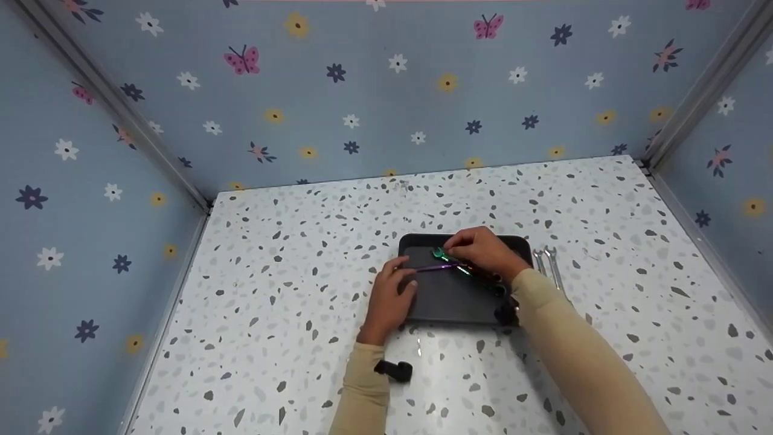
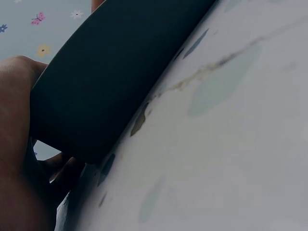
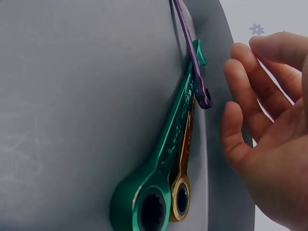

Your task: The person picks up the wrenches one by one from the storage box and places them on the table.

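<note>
My left hand is at the tray's left edge, fingers bent over the rim, the index fingertip beside the near end of a purple wrench. In the left wrist view part of that hand shows beside the dark tray wall. My right hand hovers over the tray's back right part, fingers loosely bent with nothing between them. Below it in the dark grey tray lie a green ratchet wrench and a gold-orange wrench, side by side. The purple wrench crosses over the green one's head.
Two silver wrenches lie on the speckled table just right of the tray, partly hidden by the right forearm. Flower-patterned panels enclose the table at the back and both sides.
</note>
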A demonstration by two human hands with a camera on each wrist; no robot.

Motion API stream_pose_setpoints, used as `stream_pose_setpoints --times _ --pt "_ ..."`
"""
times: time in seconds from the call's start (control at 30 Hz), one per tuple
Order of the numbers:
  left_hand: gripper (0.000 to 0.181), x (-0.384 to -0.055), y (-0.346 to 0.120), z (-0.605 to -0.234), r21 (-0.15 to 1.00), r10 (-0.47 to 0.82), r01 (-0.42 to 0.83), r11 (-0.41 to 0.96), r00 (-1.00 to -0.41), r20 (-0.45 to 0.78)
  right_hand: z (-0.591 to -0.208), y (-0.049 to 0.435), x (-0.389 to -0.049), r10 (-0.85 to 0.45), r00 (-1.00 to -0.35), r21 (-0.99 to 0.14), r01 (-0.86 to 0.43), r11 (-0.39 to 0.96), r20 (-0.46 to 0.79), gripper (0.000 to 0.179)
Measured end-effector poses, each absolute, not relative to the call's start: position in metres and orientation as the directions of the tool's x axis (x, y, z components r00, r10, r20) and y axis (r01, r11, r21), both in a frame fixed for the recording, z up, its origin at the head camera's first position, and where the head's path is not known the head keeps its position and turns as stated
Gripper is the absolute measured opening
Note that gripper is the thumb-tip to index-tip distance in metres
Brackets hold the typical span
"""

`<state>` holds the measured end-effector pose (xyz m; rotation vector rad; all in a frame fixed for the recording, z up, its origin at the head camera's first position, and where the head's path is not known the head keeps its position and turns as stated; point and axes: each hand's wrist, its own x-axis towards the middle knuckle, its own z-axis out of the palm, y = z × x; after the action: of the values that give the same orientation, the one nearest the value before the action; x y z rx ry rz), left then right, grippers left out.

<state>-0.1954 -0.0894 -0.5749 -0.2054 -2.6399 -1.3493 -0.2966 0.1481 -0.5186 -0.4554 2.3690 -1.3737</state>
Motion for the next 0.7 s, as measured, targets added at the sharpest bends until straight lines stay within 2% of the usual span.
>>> stream_pose_setpoints --times 0.37,0.7 --pt "0.025 -0.1939 -0.0895 -0.5776 0.789 0.046 0.198 0.582 -0.977 0.210 -0.5223 0.1444 -0.3013 -0.481 -0.862 -0.853 -0.126 0.507 -0.159 0.021" --pt "0.025 -0.1960 -0.0904 -0.5762 0.789 0.050 0.216 0.575 -0.972 0.229 -0.5248 0.1398 -0.3024 -0.530 -0.839 -0.807 -0.228 0.546 -0.121 0.020"
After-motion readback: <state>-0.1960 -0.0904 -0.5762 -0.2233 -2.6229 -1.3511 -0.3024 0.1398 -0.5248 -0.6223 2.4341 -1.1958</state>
